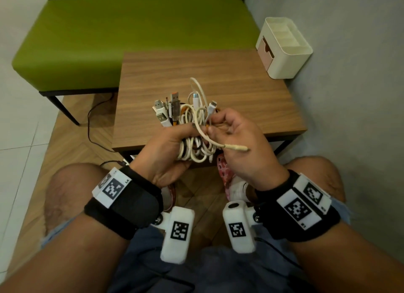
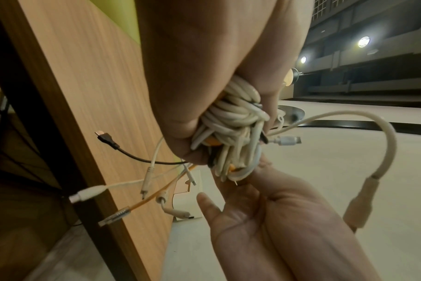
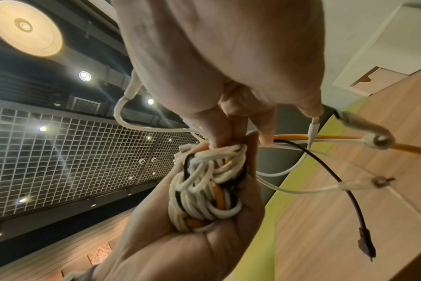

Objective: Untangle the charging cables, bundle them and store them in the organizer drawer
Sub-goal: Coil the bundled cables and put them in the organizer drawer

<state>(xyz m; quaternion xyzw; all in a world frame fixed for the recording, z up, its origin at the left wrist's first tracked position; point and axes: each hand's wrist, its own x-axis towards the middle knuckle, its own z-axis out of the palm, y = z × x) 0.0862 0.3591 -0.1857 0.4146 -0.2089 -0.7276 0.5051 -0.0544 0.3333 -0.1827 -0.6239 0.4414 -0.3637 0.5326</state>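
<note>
In the head view, at frame centre, the left hand is curled round a bundle of white, orange and black cables held above the near edge of the table, plugs sticking up toward the top. The right hand pinches a cream cable whose plug end points right. The organizer stands at the upper right, on the table's far corner, its drawer closed. A green bench fills the upper left. In the left wrist view, the left hand at the top grips the bundle; loose plug ends hang lower left, and the right hand lies at the lower right, palm showing. In the right wrist view, the right hand at the top pinches strands atop the bundle, which sits in the left hand below; the organizer is at the upper right.
</note>
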